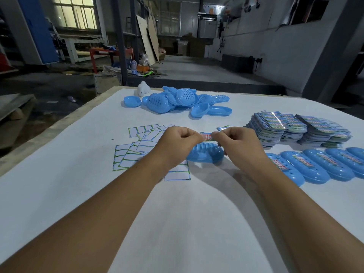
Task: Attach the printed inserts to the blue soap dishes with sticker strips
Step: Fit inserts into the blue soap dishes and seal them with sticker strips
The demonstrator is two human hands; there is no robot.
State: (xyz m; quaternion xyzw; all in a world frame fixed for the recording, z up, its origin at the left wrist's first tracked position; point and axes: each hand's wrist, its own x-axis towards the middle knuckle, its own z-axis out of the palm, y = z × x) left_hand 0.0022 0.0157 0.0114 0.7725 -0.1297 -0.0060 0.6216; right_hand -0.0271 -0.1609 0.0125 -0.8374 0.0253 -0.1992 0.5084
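Held insert (207,137): red characters on a pale band, too blurred to read
Inserts on finished soap dishes (280,164): red print on white with green borders, characters too small to read
Stacked inserts (275,123): colourful glossy print, glare and distance leave nothing legible
Sticker sheets (137,148): blank white panels with green edges, no lettering
Loose soap dishes (177,99): plain blue, no marks readable
Legible text overall: none
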